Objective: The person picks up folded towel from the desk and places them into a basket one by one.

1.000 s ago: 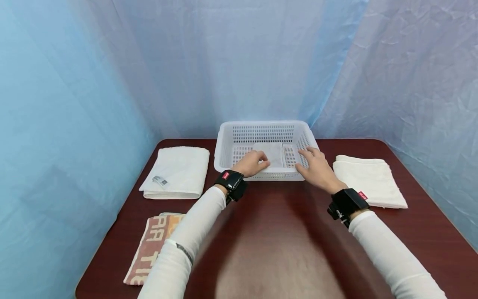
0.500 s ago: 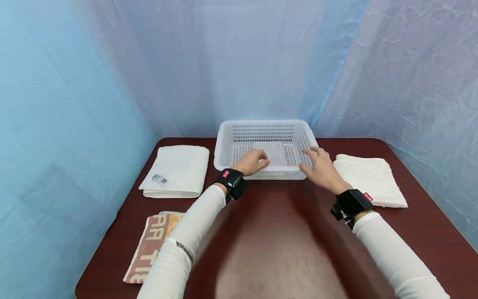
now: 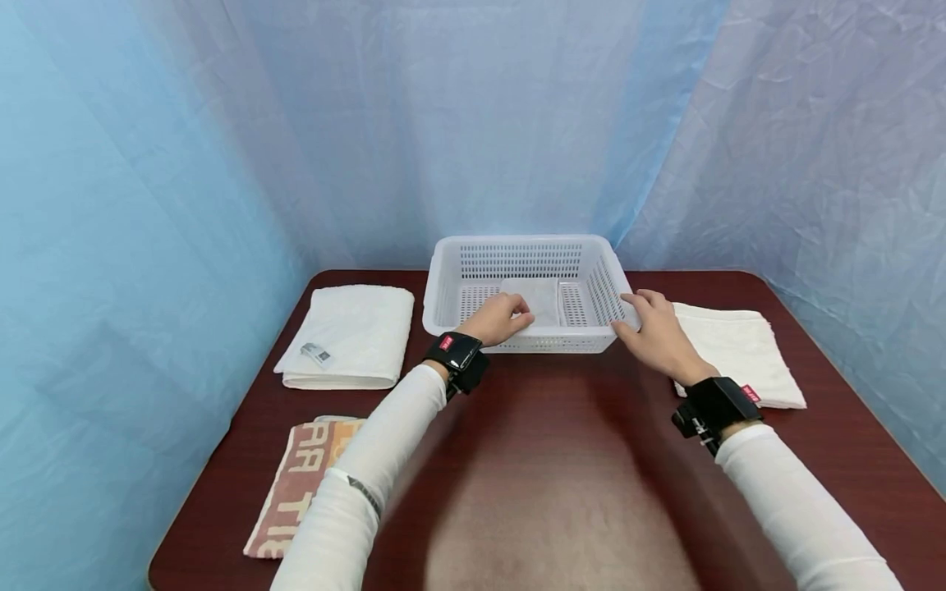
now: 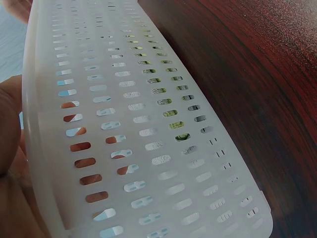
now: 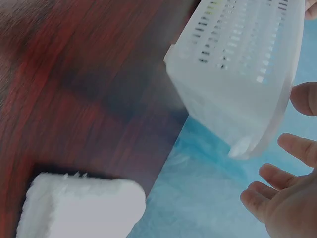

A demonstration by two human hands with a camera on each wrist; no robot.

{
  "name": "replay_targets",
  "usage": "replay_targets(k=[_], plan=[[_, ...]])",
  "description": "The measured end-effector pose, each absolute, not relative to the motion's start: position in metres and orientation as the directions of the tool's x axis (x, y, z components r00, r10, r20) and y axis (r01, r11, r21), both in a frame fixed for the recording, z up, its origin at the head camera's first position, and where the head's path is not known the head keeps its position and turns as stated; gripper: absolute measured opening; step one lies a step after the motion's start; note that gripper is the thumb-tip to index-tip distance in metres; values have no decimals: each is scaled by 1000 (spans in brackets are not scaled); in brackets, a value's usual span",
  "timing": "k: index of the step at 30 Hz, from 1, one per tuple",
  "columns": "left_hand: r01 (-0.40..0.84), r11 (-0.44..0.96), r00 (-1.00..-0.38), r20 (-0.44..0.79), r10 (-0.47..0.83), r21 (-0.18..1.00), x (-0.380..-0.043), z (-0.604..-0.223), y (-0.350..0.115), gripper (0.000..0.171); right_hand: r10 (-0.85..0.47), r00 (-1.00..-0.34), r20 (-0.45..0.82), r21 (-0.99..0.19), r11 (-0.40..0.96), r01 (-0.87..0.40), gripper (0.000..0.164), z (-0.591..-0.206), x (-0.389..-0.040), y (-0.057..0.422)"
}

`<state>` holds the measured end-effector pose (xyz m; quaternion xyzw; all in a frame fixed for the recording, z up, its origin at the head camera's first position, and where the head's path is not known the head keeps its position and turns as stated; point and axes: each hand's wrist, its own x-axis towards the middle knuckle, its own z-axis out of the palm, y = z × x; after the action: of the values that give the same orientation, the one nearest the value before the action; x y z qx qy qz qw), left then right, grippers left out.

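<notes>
In the head view, a white perforated plastic basket [image 3: 443,287] stands at the table's back edge with a flat whitish folded piece [image 3: 543,300] lying in it. My left hand [image 3: 497,320] is at its front rim, fingers loosely bent down inside; the left wrist view shows parts of them through the holes. My right hand [image 3: 658,332] is by the basket's front right corner, fingers spread and thumb apart. In the right wrist view its fingertips [image 5: 290,141] are beside the basket's rim, with nothing gripped. A cream folded towel [image 3: 739,353] lies just right of that hand.
On the left of the dark red table [image 3: 547,460] lies a white folded towel [image 3: 362,328] with a tag. Nearer, a reddish patterned towel [image 3: 288,501] is partly hidden by the left sleeve. Blue curtains [image 3: 517,115] hang behind. Yellow-green patches show through the basket's holes.
My right hand has moved rightward from over the basket's front right part to beside its corner, now covering part of the cream towel. The left hand stays nearly still.
</notes>
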<state>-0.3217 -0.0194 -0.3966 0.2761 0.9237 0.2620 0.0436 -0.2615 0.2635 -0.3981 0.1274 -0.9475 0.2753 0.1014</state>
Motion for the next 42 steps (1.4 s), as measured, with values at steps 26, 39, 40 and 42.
replay_targets(k=[26,39,40,42], plan=[[484,698,-840,55,540,528,-322,-395,-22,29,-71,-969,235,-535,823,-190,55,-410,-246,328],[489,694,-839,67,540,528,-321,-396,-22,28,-20,-977,211,-517,846,-129,56,-425,-242,361],[489,694,-839,68,540,528,-322,-396,-22,28,-17,-978,210,-511,850,-124,56,-425,-242,363],[491,693,-838,68,541,528,-322,-397,-22,28,-5,-978,207,-501,858,-110,55,-427,-241,367]])
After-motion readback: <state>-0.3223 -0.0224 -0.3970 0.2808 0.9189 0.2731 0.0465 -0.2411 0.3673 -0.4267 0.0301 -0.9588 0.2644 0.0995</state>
